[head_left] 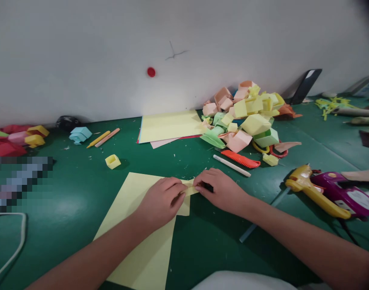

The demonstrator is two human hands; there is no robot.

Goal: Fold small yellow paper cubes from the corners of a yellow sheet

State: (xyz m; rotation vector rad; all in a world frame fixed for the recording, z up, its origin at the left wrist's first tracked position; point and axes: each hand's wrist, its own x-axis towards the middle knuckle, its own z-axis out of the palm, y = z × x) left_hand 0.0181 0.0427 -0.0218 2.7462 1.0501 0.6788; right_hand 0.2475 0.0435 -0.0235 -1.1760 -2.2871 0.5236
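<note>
Between my two hands is a small strip of pale yellow paper (pixel 190 188), pinched at both ends just above the green table. My left hand (pixel 161 199) is closed on its left end, over the corner of a large yellow paper sheet (pixel 142 249). My right hand (pixel 219 189) grips the right end with thumb and fingers. Part of the strip is hidden by the fingers. Up and to the left stands a small yellow paper box (pixel 112 161), open at one side.
Behind my right hand lie a white stick (pixel 231 165) and a red cutter (pixel 241 159), before a heap of folded paper pieces (pixel 241 117). A yellow glue gun (pixel 318 191) lies right. Stacked sheets (pixel 170 127) touch the wall; pencils (pixel 102 138) lie left.
</note>
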